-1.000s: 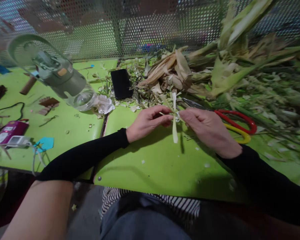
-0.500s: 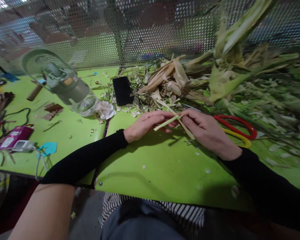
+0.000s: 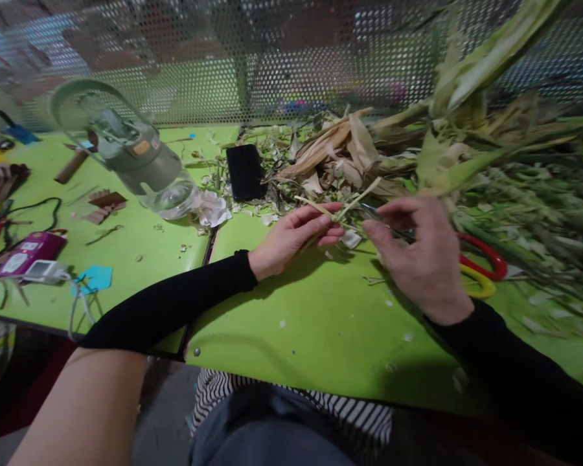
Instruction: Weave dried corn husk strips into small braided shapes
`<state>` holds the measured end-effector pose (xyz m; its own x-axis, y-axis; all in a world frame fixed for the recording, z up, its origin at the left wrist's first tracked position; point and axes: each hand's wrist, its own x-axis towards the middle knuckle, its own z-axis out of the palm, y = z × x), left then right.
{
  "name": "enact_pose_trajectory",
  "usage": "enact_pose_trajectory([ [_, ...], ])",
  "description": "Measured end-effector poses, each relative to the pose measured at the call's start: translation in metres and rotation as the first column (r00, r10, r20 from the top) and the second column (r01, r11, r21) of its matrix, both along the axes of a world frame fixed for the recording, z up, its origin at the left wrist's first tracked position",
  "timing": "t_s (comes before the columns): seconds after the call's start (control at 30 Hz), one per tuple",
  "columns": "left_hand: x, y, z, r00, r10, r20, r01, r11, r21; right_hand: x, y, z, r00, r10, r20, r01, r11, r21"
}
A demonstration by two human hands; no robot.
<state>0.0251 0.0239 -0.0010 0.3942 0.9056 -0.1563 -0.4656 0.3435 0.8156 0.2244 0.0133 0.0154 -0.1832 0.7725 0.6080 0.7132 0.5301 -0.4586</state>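
My left hand (image 3: 298,234) pinches narrow pale green strips of plant leaf, like corn husk (image 3: 354,202), between thumb and fingers. They cross at the fingertips, one end pointing up and right, another up and left. My right hand (image 3: 420,249) is just to the right of the strips, slightly blurred, with thumb and forefinger apart. One strip end comes close to its thumb tip; whether they touch I cannot tell. Scissors with red and yellow handles (image 3: 490,259) lie on the table behind my right hand, which hides their middle; their blades show beyond the thumb.
Dried husks (image 3: 362,139) and green scraps (image 3: 539,194) are heaped along the back and right. A black phone (image 3: 246,171), crumpled white paper (image 3: 211,208) and a tilted green-lidded bottle (image 3: 148,162) are farther left. A purple device (image 3: 32,254) with cables lies at far left.
My right hand has let go of the strips' crossing and moved right, its fingers parting. The strips have turned in my left hand, one end now pointing up and right. The view has shifted slightly.
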Motion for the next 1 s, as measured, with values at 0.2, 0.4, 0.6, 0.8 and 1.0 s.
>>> enact_pose_trajectory([
  [0.2,-0.001,-0.005,-0.006,0.992,-0.094,-0.08,0.104,0.986,0.132,-0.006,-0.007,0.005,0.983,0.161,0.093,-0.129,0.949,-0.287],
  [0.4,-0.004,-0.003,-0.009,0.969,-0.058,-0.239,0.119,0.961,0.25,-0.007,-0.007,0.003,0.961,0.257,0.104,-0.179,0.862,-0.474],
  [0.6,-0.005,0.003,-0.003,0.933,-0.043,-0.357,0.163,0.936,0.313,-0.01,-0.013,0.013,0.944,0.325,0.053,-0.266,0.847,-0.461],
  [0.8,-0.01,0.007,0.011,0.936,-0.103,-0.335,0.192,0.951,0.244,-0.013,-0.017,0.017,0.947,0.322,-0.006,-0.289,0.838,-0.462],
  [1.0,-0.016,0.011,0.01,0.946,-0.124,-0.3,0.18,0.97,0.165,-0.012,-0.012,0.01,0.977,0.211,-0.028,-0.199,0.858,-0.474],
])
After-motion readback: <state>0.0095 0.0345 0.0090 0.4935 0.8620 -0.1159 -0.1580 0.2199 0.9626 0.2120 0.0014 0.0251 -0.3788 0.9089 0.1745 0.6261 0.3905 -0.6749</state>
